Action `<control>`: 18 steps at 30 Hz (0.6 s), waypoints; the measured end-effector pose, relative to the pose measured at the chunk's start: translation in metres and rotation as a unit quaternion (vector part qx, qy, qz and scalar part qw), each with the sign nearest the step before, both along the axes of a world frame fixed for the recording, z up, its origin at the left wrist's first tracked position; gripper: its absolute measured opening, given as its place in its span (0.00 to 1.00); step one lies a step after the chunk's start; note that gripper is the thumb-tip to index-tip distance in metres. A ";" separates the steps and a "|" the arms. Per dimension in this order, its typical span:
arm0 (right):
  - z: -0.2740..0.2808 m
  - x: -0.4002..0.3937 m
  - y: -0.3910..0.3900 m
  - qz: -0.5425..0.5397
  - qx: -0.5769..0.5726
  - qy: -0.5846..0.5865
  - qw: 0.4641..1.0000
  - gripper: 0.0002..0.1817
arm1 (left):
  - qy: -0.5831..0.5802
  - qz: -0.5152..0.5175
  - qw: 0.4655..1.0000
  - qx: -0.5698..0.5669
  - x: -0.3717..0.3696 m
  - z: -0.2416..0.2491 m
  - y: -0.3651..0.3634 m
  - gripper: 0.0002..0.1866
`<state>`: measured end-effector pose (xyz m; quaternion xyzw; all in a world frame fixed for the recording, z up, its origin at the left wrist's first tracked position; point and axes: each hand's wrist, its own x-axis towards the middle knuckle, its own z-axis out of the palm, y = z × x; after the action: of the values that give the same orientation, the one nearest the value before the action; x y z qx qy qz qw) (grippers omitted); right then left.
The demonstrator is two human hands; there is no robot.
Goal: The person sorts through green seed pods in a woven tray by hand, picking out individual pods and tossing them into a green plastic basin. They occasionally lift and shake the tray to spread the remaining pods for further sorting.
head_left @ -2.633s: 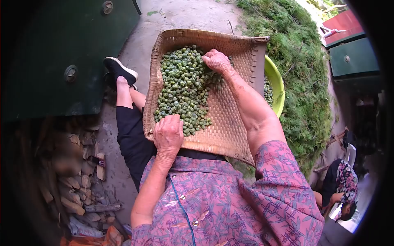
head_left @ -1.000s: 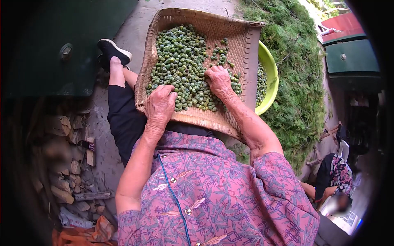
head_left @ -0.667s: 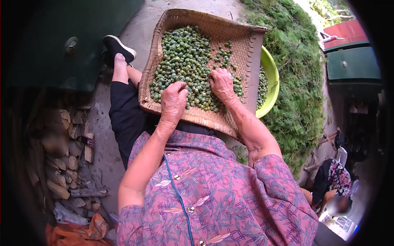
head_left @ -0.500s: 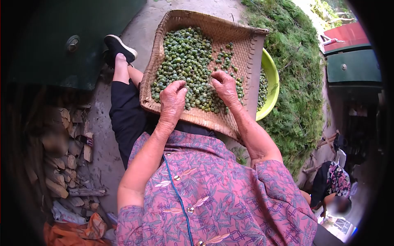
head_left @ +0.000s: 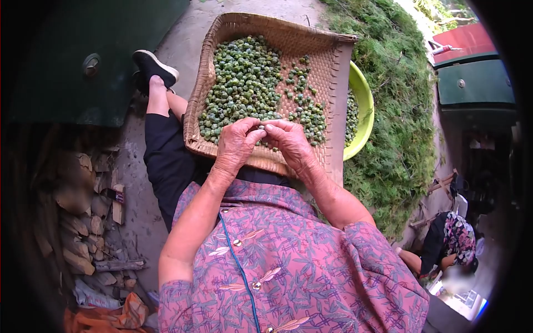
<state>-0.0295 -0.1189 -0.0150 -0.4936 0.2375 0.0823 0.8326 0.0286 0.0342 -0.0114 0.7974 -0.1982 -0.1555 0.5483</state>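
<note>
A woven basket tray (head_left: 322, 55) rests on my lap, with a big heap of small green fruits (head_left: 244, 77) on its left and a smaller scattered group (head_left: 308, 116) on its right. Over the near edge of the heap, my left hand (head_left: 237, 144) and my right hand (head_left: 290, 145) meet at the fingertips. Both are pinched around one small greenish fruit (head_left: 262, 127), mostly covered by the fingers.
A lime-green basin (head_left: 366, 111) holding more fruits stands right of the tray. Cut green branches (head_left: 394, 122) lie beyond it. Stacked firewood (head_left: 80, 258) is at left. Another person (head_left: 452, 244) sits at lower right.
My two hands have come together; my right hand moved left from the scattered fruits to meet my left hand. The view has shifted slightly.
</note>
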 end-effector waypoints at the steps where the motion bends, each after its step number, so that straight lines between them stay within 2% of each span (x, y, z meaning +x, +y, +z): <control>1: 0.001 -0.001 -0.003 0.000 0.000 0.000 1.000 0.10 | -0.015 -0.005 0.999 0.029 0.000 0.001 0.000 0.12; 3: 0.005 -0.001 -0.015 0.061 -0.174 0.030 0.982 0.11 | -0.029 -0.009 0.998 0.058 -0.002 0.001 0.001 0.12; 4: -0.024 -0.001 -0.027 0.057 -0.321 -0.071 0.943 0.11 | -0.072 -0.028 0.992 0.097 -0.003 0.001 0.000 0.11; 6: -0.018 0.013 -0.038 0.035 -0.501 -0.053 0.863 0.10 | -0.114 -0.048 0.983 0.135 -0.007 0.003 -0.002 0.10; 7: -0.028 0.021 -0.044 0.035 -0.501 -0.053 0.863 0.10 | -0.136 -0.055 0.978 0.151 -0.009 0.004 -0.004 0.08; 9: -0.048 0.038 -0.056 0.032 -0.664 -0.106 0.739 0.11 | -0.160 -0.062 0.971 0.166 -0.011 0.006 -0.005 0.06; 10: -0.052 0.046 -0.058 0.032 -0.664 -0.107 0.739 0.11 | -0.167 -0.060 0.970 0.169 -0.012 0.006 -0.004 0.05; 12: -0.050 0.060 -0.049 0.085 -0.734 -0.010 0.673 0.11 | -0.174 -0.058 0.967 0.174 -0.012 0.005 -0.004 0.05; 13: -0.048 0.064 -0.045 0.111 -0.740 0.022 0.662 0.11 | -0.174 -0.055 0.968 0.172 -0.011 0.004 -0.003 0.05; 16: -0.063 0.069 -0.042 0.077 -0.754 0.035 0.651 0.11 | -0.173 -0.054 0.968 0.174 -0.012 0.004 -0.003 0.05; 17: -0.065 0.069 -0.043 0.076 -0.775 0.036 0.626 0.08 | -0.173 -0.055 0.967 0.176 -0.012 0.005 -0.003 0.06; 18: -0.067 0.068 -0.044 0.075 -0.775 0.037 0.626 0.08 | -0.173 -0.056 0.968 0.175 -0.012 0.006 -0.003 0.06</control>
<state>0.0386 -0.1628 -0.0816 -0.9694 0.2058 -0.0518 0.1239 0.0168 0.0308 -0.0059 0.8836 -0.3041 -0.0776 0.3475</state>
